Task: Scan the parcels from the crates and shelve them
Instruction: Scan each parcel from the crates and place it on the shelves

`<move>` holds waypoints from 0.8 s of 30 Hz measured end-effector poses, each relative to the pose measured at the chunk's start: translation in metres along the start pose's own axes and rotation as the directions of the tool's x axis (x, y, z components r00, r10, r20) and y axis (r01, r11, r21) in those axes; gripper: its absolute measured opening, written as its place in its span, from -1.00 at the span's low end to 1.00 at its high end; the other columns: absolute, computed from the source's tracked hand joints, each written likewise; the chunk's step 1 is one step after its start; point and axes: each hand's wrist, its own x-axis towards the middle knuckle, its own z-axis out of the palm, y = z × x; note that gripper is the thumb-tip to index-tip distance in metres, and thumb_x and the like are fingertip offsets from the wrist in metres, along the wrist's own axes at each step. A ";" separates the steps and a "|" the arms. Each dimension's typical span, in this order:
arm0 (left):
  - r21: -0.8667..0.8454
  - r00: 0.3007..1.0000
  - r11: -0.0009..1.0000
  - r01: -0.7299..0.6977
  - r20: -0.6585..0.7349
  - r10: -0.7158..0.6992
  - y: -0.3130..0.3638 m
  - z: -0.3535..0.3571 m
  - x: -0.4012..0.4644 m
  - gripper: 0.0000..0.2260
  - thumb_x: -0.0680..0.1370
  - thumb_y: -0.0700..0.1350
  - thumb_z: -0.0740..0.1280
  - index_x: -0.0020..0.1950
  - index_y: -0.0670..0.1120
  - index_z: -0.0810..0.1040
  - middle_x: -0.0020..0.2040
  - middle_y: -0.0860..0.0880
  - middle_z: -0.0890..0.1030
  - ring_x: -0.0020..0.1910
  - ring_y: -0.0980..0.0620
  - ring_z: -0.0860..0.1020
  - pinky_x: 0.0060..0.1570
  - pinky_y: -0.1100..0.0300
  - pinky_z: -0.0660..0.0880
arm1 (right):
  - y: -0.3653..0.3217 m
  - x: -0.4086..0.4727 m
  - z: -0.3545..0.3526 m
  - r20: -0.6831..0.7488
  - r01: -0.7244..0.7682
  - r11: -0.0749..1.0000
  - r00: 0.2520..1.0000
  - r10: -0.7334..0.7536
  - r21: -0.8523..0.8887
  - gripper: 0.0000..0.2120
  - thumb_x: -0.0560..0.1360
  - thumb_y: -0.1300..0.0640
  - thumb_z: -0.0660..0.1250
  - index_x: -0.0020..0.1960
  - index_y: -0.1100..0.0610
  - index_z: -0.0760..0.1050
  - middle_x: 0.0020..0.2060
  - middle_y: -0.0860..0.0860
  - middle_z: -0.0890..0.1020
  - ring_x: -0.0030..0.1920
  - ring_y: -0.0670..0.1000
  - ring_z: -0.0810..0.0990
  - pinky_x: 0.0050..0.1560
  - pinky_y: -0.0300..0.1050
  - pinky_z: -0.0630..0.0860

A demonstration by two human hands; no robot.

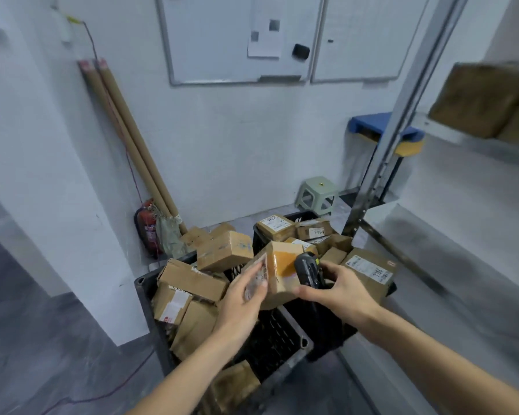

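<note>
**Parcel up for scanning over the crates**

Left to right. Against the left wall: 2 cardboard tubes (126,139) leaning, a red fire extinguisher (147,227) at their foot. Lower down, the left crate (144,298), black and heaped with brown boxes.

Above it, the left hand (242,301) gripping the near end of a small cardboard parcel (277,272), fingers curled over a labelled face. Just beside, the right hand (339,290) wrapped round a dark handheld scanner (307,269), thumb touching the parcel's lower edge. Scanner head tight against the orange-taped face.

Step in hand, as a judgement: the scan itself, parcel lifted clear of the pile. Next move likely calls for turning the barcode toward the scanner, then carrying the parcel right to the shelving. Many parcels left; task far from finished.

Behind, a second crate (259,235) packed with labelled boxes, 1 marked 7494. On the back wall, a whiteboard (210,55) with pinned paper. Farther right, a pale plastic stool (316,194) on the grey floor, a metal shelf upright (402,109), a brown box (483,100) already shelved, blurred.
</note>
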 end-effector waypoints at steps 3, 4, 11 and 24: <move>-0.047 0.997 0.997 -0.059 0.041 0.061 0.053 0.022 -0.032 -0.64 0.66 -0.01 0.27 0.30 0.47 0.41 0.46 0.24 0.38 0.45 0.18 0.33 0.42 0.15 0.36 | -0.033 -0.047 -0.035 -0.037 0.031 0.999 0.999 -0.031 0.019 -0.60 0.38 0.03 0.65 0.15 -0.08 0.60 -0.05 -0.20 0.71 -0.08 -0.36 0.64 -0.15 -0.52 0.47; -0.064 0.996 0.995 -0.073 0.049 0.076 0.072 0.029 -0.041 -0.66 0.67 -0.01 0.25 0.31 0.44 0.40 0.42 0.25 0.38 0.41 0.20 0.34 0.33 0.24 0.37 | -0.043 -0.062 -0.048 -0.050 0.044 0.999 0.998 -0.042 0.033 -0.62 0.39 0.07 0.64 0.14 -0.07 0.59 -0.03 -0.19 0.70 -0.11 -0.39 0.64 -0.17 -0.53 0.47; -0.160 0.995 0.986 -0.054 0.072 0.067 0.175 0.066 -0.089 -0.83 0.67 0.08 0.22 0.23 0.24 0.51 0.34 0.15 0.54 0.25 0.19 0.51 0.39 -0.03 0.44 | -0.110 -0.145 -0.120 -0.167 0.107 0.994 0.981 -0.099 0.035 -0.45 0.34 -0.07 0.68 0.25 -0.04 0.57 0.11 -0.09 0.70 0.11 -0.12 0.68 0.15 -0.19 0.58; -0.109 0.940 0.968 -0.225 0.236 0.245 0.268 0.087 -0.121 -0.59 0.45 0.32 0.40 0.25 0.23 0.56 0.20 0.20 0.65 0.24 0.16 0.57 0.31 0.03 0.52 | -0.184 -0.220 -0.186 -0.329 0.136 0.987 0.939 -0.100 0.088 -0.66 0.43 0.06 0.62 0.16 0.07 0.64 -0.02 -0.02 0.74 -0.11 -0.16 0.73 -0.17 -0.34 0.58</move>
